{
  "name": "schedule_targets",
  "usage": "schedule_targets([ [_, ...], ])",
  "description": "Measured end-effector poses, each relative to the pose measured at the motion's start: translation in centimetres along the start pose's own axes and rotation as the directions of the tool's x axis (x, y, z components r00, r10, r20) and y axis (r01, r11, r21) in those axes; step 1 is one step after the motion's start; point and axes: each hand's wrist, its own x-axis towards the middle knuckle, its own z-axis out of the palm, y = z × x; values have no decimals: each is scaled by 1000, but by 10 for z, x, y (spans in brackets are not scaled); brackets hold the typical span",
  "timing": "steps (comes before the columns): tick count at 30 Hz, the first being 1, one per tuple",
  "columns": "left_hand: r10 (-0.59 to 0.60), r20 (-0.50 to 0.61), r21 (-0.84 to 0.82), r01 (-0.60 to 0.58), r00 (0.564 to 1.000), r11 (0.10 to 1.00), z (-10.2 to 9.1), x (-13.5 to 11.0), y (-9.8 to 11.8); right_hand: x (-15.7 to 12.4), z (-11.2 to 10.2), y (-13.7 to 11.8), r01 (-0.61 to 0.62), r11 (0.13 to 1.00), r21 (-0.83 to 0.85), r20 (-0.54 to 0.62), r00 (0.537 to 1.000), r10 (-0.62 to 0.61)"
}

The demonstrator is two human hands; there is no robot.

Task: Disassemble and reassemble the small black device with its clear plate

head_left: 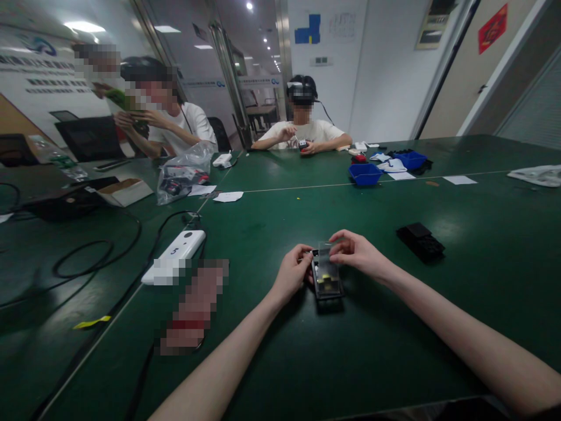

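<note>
On the green table, my left hand (290, 273) is closed on the left edge of a small black case (329, 296). Dark and white contents show inside it, with some yellow at its near end, but they are too small to name. A clear plastic cover (325, 252) lies over most of the case, its far end raised or slid past the rim. At that end my right hand (359, 255) pinches the cover's right edge between thumb and fingers. To the right, apart from both hands, rests a black blocky object (421, 241).
A white device marked 5 (182, 248) and a blurred-out reddish item (195, 307) lie left, among black cables. Farther off are a clear plastic bag (184, 175), an open carton (127, 192), and blue trays (366, 174) with papers. Other people sit across the green table (272, 362).
</note>
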Motion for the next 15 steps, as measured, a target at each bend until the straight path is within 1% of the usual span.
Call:
schedule_targets([
  [2, 5, 7, 0, -5, 1000, 1000, 0, 0, 0, -1, 1, -2, -6, 997, 71, 39, 999, 3],
  [4, 5, 13, -3, -5, 1000, 1000, 1, -1, 0, -1, 1, -3, 6, 997, 80, 45, 999, -10],
  [9, 10, 22, 2, -10, 1000, 1000, 2, -1, 0, -2, 3, -4, 34, 998, 52, -22, 999, -33],
  [12, 21, 19, 17, -21, 1000, 1000, 2, 0, 0, -3, 4, -4, 45, 999, 15, -15, 999, -45],
  [15, 25, 23, 31, -25, 999, 999, 1, 1, 0, -3, 4, -2, 63, 996, -61, 2, 998, -63],
])
